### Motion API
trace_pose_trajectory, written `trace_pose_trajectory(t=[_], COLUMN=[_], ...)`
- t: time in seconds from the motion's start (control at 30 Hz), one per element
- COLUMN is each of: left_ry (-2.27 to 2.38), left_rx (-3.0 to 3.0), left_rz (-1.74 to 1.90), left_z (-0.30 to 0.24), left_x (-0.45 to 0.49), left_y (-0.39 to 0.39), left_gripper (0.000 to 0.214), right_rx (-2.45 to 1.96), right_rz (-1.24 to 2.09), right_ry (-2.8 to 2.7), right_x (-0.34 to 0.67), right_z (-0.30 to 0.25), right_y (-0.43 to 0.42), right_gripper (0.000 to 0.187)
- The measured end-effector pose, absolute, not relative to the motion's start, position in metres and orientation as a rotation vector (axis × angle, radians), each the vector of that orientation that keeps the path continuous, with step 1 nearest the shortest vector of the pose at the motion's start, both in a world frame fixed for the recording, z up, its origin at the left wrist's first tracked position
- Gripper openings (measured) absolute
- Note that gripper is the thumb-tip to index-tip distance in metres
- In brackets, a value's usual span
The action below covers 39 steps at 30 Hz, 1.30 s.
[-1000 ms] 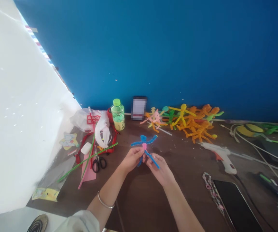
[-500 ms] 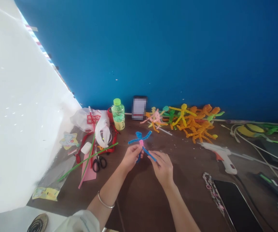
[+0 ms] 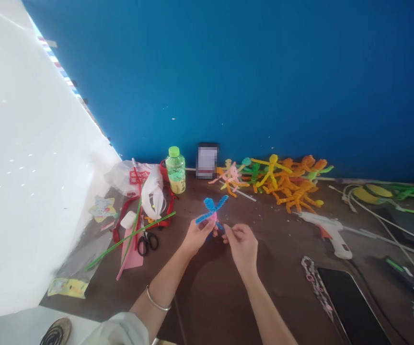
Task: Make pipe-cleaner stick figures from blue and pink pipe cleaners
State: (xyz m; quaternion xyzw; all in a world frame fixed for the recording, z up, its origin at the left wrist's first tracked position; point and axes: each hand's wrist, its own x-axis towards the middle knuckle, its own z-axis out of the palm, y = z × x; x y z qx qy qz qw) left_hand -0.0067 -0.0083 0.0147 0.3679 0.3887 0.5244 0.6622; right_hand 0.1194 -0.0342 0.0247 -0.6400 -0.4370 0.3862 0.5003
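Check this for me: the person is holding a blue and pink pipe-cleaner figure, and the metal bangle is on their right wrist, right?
Not quite: the metal bangle is on the wrist of the left hand, not the right hand, as the head view shows. The person is holding the blue and pink pipe-cleaner figure.

Blue wall (image 3: 250, 81) rises behind the worktop (image 3: 282, 239). Along the back edge: pile of pipe-cleaner figures (image 3: 286, 184), mostly orange & yellow w/ some green & pink, just right of a blurred upright card (image 3: 207, 160). Plastic bottle (image 3: 175, 171) w/ green cap stands beside white plastic bag (image 3: 131, 176). Nearby: red strap (image 3: 122, 223), black scissors (image 3: 147, 244), 2 green pipe cleaners (image 3: 109, 253) lying across pink paper (image 3: 131, 256). Further right, white glue gun (image 3: 331, 235) lies near black phone (image 3: 350, 306).
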Motion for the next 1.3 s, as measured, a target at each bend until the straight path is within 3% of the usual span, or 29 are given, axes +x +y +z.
trace_pose_trajectory(t=[0.23,0.4,0.53,0.73,0.83,1.07,1.3], left_ry=[0.844,0.848,0.869,0.862,0.832,0.724,0.729], left_rx=[0.771,0.757,0.773,0.769,0.696,0.583,0.491], left_rz=[1.222,1.233,1.234,1.247,1.236,1.17,1.18], left_z=[0.006,0.007,0.009,0.006,0.005,0.002,0.001], left_x=[-0.007,-0.008,-0.008,-0.01,-0.01,-0.011,-0.011], left_y=[-0.003,-0.003,-0.004,-0.002,-0.001,-0.001,-0.001], left_gripper=[0.028,0.028,0.026,0.027,0.028,0.028,0.026], right_rx=[-1.352,-1.352,-1.44,-1.347,-1.265,-1.161,-1.186], right_rz=[0.008,-0.191,0.055,0.976,1.222,1.169,0.901], right_ry=[-1.708,-2.015,-1.965,-1.611,-1.381,-1.283,-1.493], right_x=[0.123,0.125,0.126,0.125,0.123,0.121,0.123], right_z=[0.017,0.013,0.016,0.035,0.042,0.041,0.033], right_y=[-0.038,-0.034,-0.033,-0.035,-0.037,-0.04,-0.042], right_gripper=[0.015,0.018,0.025,0.031,0.028,0.023,0.025])
